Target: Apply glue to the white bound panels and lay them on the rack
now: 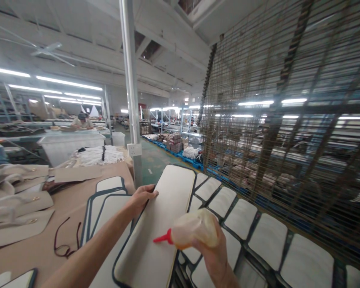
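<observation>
My left hand (143, 197) grips the left edge of a long cream panel (171, 192) with a dark border and rounded corners, which is tilted up in front of me. In my right hand (211, 250) is a translucent squeeze bottle (195, 228) with yellowish contents. Its red nozzle (162, 239) points left, over the middle of the panel. Whether the tip touches the surface, I cannot tell. Similar dark-edged panels (112, 212) lie to the left, partly behind my left forearm.
Rows of smaller cream pieces (268, 240) fill the right, beside a wire mesh rack (276, 100). Eyeglasses (66, 250) and beige bag parts (24, 208) lie on the brown table (69, 200). A metal post (129, 80) stands ahead. A person (83, 121) sits farther back.
</observation>
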Demonstrator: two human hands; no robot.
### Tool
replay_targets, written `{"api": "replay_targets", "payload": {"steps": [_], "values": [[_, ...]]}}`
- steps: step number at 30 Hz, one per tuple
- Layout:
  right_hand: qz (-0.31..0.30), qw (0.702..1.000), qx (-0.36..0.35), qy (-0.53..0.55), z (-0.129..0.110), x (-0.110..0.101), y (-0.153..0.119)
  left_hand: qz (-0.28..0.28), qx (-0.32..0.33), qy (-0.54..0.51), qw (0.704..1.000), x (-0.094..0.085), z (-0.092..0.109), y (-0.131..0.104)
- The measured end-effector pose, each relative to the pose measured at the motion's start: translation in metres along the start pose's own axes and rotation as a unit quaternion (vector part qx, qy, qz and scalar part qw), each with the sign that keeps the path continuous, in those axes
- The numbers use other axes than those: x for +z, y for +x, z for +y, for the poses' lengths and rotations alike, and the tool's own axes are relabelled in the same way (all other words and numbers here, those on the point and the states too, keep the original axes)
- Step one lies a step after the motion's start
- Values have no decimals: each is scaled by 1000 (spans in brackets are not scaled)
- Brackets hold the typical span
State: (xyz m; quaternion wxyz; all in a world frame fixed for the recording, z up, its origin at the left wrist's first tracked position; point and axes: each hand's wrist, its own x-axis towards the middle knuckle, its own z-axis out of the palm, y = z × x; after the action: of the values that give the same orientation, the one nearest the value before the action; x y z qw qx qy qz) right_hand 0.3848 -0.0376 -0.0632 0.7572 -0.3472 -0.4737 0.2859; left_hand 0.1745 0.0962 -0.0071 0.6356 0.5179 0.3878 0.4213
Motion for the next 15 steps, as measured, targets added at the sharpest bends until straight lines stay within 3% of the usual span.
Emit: {"api": "replay_targets", "payload": {"steps": [4,7,9,13,15], "values": [[92,993,-75,-8,-17,-12,37,-22,-11,13,1000,7,2,-10],[120,989,-81,-18,-15,-21,54,-41,-10,7,999,14,2,-15],[100,993,-52,-20,-7,-25,42,-39,-13,1,999,15,1,-16],[-16,999,28,-3,2,-30,-1,-5,-4,-3,1000,12,-1,-19],[-8,1000,22,2,-5,-34,-4,-1,-7,-1,1000,12,-2,-24]]}}
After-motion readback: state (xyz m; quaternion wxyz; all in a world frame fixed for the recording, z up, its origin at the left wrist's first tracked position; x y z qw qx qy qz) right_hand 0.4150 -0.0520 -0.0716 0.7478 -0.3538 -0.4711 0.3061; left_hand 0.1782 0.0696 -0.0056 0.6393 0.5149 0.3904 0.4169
